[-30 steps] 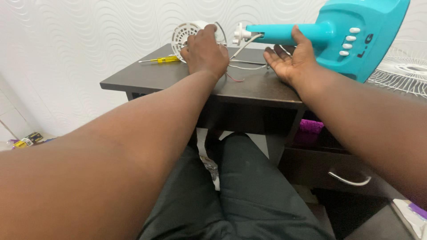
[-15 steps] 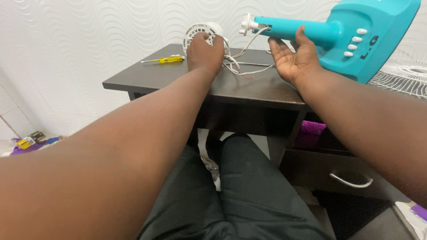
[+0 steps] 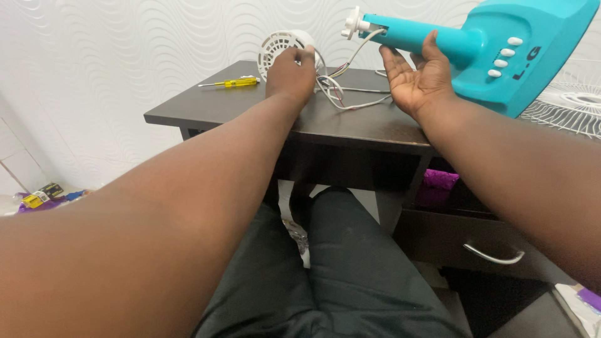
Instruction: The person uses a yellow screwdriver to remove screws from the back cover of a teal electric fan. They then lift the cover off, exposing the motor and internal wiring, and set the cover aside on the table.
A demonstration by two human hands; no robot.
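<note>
1. Teal fan stand [image 3: 438, 39]: lifted off the dark table [image 3: 250, 106], neck pointing left, white button panel on the right.
2. Right hand [image 3: 416, 78]: palm up under the neck, fingers spread and only loosely curled, thumb against the teal tube. Supporting it, not clamped around it.
3. Left hand [image 3: 290, 72]: fingers curled together over the white vented motor housing [image 3: 282, 47], gripping it on the table's far edge.
4. White wires [image 3: 347, 81]: run from the stand's neck end down to the housing, slack loops lying on the table between both hands.
5. Yellow screwdriver [image 3: 235, 82]: flat on the table, just left of the housing, untouched.
6. White fan grille [image 3: 563, 106]: far right, behind the stand.
</note>
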